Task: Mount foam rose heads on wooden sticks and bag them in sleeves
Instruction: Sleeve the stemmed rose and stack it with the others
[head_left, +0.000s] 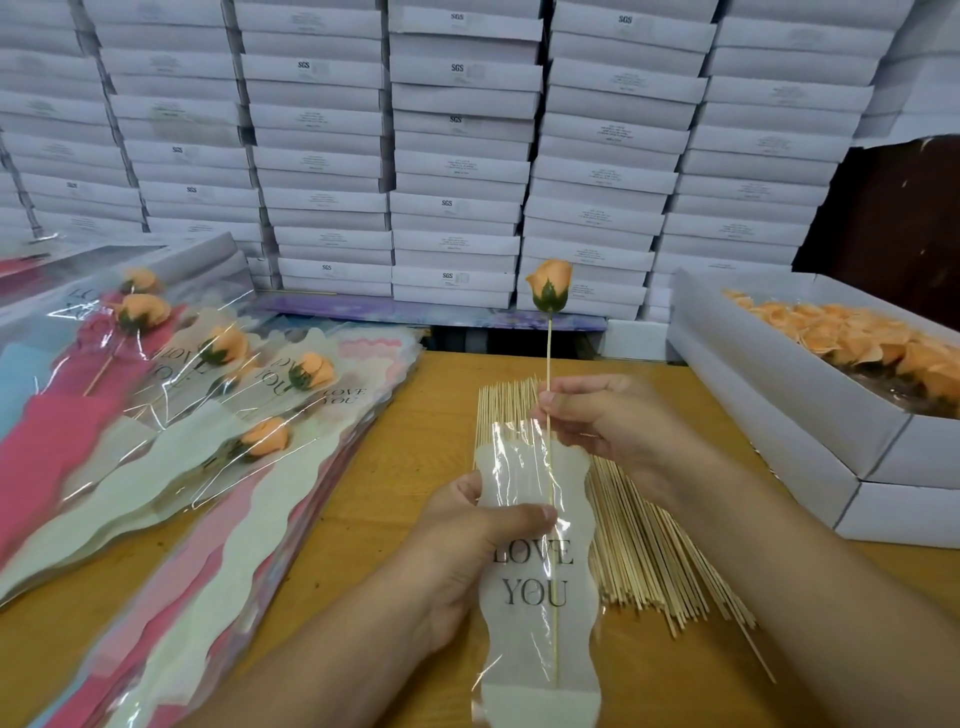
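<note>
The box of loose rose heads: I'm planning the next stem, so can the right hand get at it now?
Probably not yet: the right hand pinches the stick, though the open box lies unobstructed beside it.

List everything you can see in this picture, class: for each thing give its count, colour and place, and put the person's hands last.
Rose on stick: one, orange head, green base, upright at centre, stick partly inside the sleeve.
Sleeve: one, clear and white, "LOVE YOU" print, centre front.
Loose sticks: a pile, pale wood, on the table behind the sleeve.
Bagged roses: five visible, orange, on the sleeve stacks at left.
Tray of rose heads: one white box, many orange heads, right.
Stacked boxes: many, white, along the back.
Table: one, yellow-brown wood.
Left hand: grips the sleeve.
Right hand: pinches the stick.
</note>
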